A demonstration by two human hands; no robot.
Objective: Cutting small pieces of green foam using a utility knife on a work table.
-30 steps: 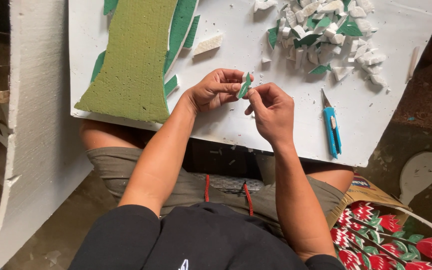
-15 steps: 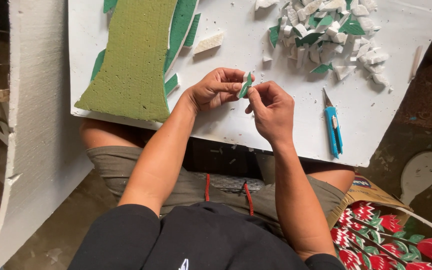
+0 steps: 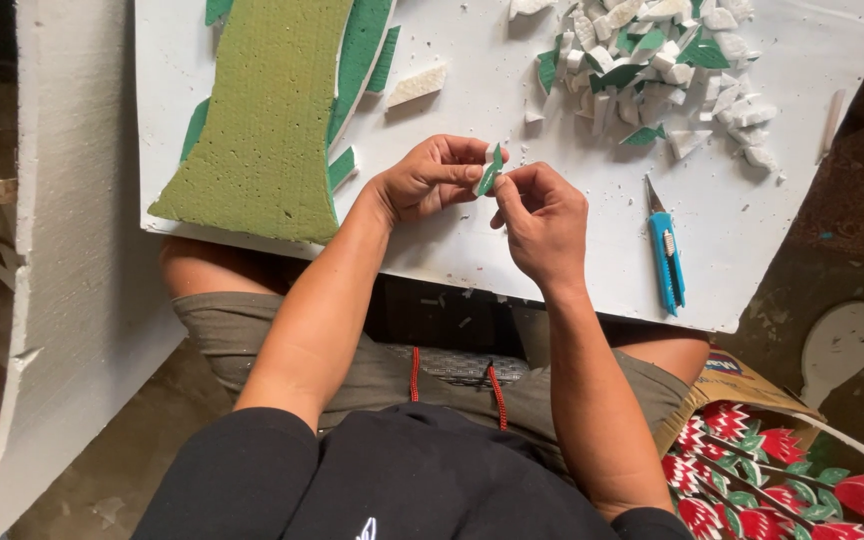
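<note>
A small green foam piece (image 3: 490,170) with a white edge is pinched between both hands above a white foam board (image 3: 472,110) lying across my lap. My left hand (image 3: 430,178) grips its left side with thumb and fingers. From the right, my right hand (image 3: 542,220) holds the same piece with its fingertips. A blue utility knife (image 3: 666,255) lies on the board just right of my right hand, untouched.
A large olive-green foam shape (image 3: 267,110) with dark green strips beside it lies on the board's left. A heap of white and green foam scraps (image 3: 652,70) sits at the top right. A tall white foam sheet (image 3: 72,250) stands at left. Red flower cutouts (image 3: 772,480) lie at lower right.
Both hands stay on the small green piece with only slight finger shifts. Nothing else has moved.
</note>
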